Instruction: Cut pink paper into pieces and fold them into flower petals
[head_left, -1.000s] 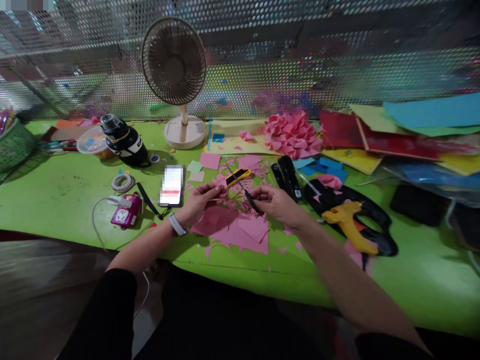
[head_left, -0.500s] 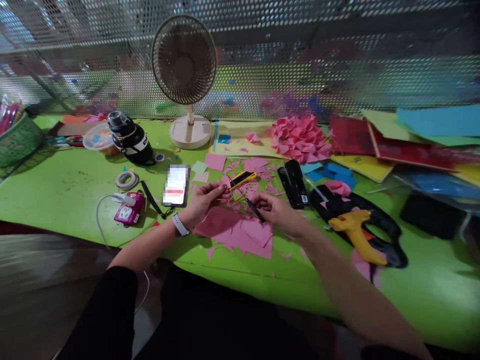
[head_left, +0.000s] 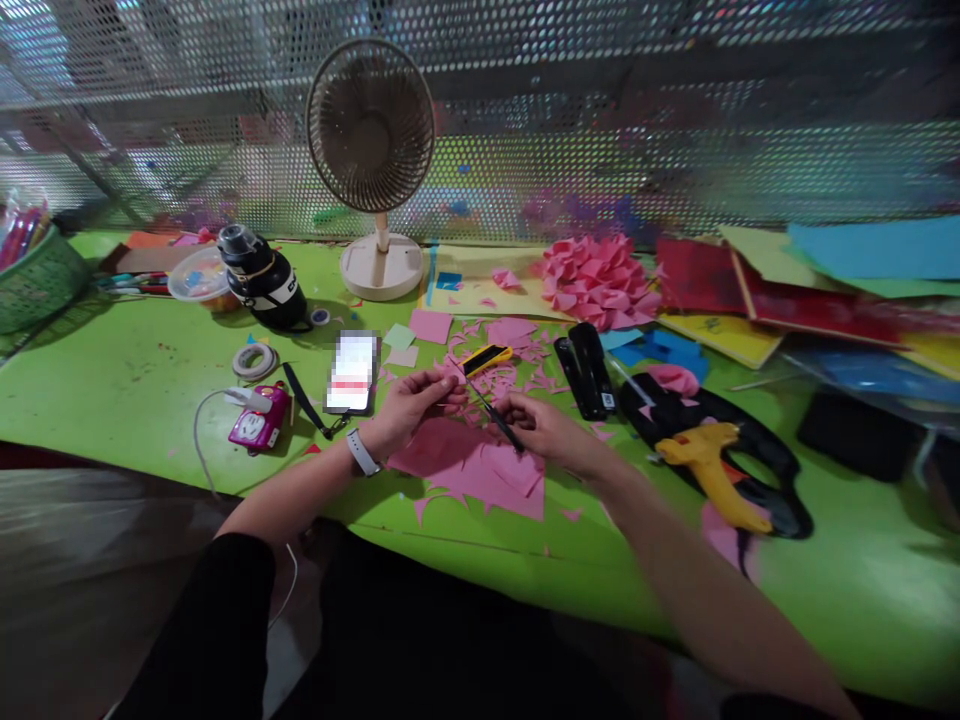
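My left hand (head_left: pixel 416 405), with a pale band on its wrist, is pinched on what looks like a small piece of pink paper, mostly covered by the fingers. In my right hand (head_left: pixel 532 430) is a slim black-handled tool (head_left: pixel 507 428) with a thin pointed tip; its exact kind is unclear. The tip reaches up and left to my left fingertips. Below the hands lie pink paper sheets (head_left: pixel 465 470), partly cut. A yellow-and-black utility knife (head_left: pixel 486 360) rests just beyond, among pink scraps (head_left: pixel 525 345).
A stapler (head_left: pixel 585 370) and a yellow glue gun (head_left: pixel 709 460) lie to the right. Behind are a fan (head_left: pixel 381 265) and a heap of folded pink paper pieces (head_left: pixel 596 280). Leftward sit a phone (head_left: pixel 351 370), a black bottle (head_left: pixel 262 275), tape (head_left: pixel 253 360) and a purple power adapter (head_left: pixel 259 420).
The tool in my right hand has swung up and left, its tip now at my left fingertips. My left hand has barely moved.
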